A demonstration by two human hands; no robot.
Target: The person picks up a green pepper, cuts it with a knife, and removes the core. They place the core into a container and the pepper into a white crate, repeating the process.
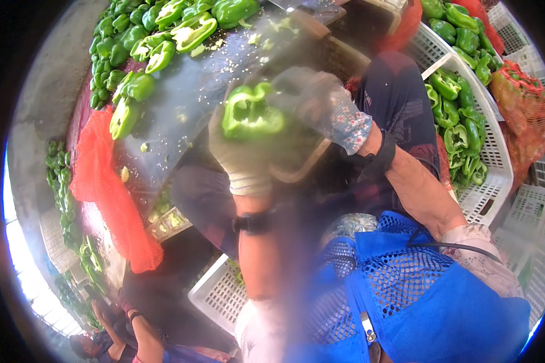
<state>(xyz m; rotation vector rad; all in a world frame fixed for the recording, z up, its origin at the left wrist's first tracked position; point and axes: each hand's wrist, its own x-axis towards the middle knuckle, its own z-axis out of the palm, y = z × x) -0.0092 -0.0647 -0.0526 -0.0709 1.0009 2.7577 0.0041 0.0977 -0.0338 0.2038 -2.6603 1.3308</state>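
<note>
A cut green bell pepper [252, 113], its hollow inside facing up, is held over the near edge of the work surface. My left hand [229, 151], in a pale knit glove, is closed around it from the left and below. Close on the pepper's right side is my right hand [322, 100], in a grey glove with a floral cuff. Motion smears its fingers, so whether it grips anything cannot be made out. Cut pepper pieces [192, 33] and loose seeds lie on the grey surface [178, 115] beyond my hands.
A heap of whole green peppers [118, 36] covers the far left. Red mesh netting [106, 187] hangs over the left edge. On the right stand a white crate [495, 163] of cut peppers and a filled red mesh bag [521, 112]. Another person's arm [145, 336] shows at lower left.
</note>
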